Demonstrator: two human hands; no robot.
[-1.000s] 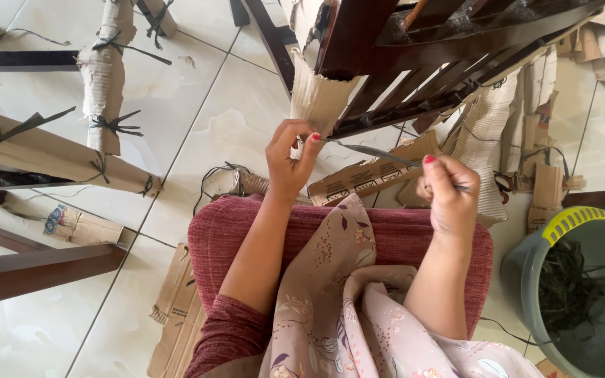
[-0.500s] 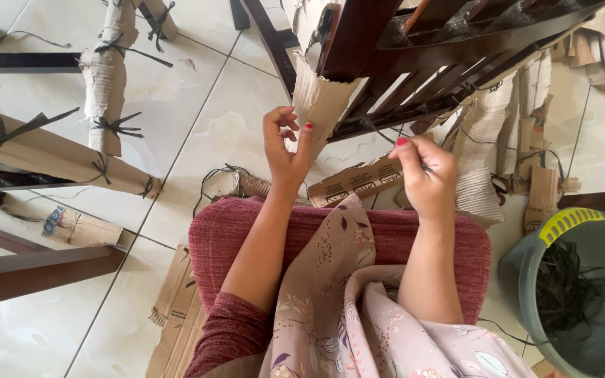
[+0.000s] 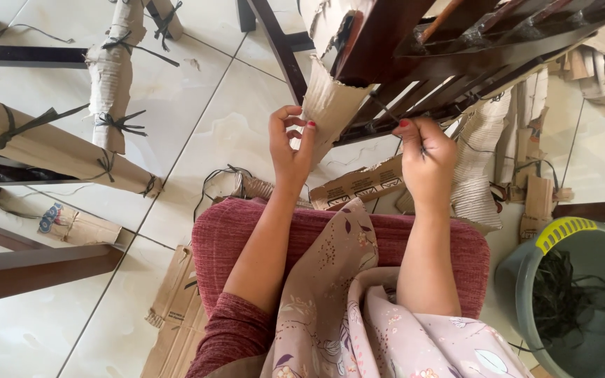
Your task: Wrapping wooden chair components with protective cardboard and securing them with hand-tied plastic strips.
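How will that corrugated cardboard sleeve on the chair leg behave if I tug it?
The cardboard sleeve looks light and bendy, its lower edge flaring open. It probably tears easily; that edge looks ragged beside the left hand.
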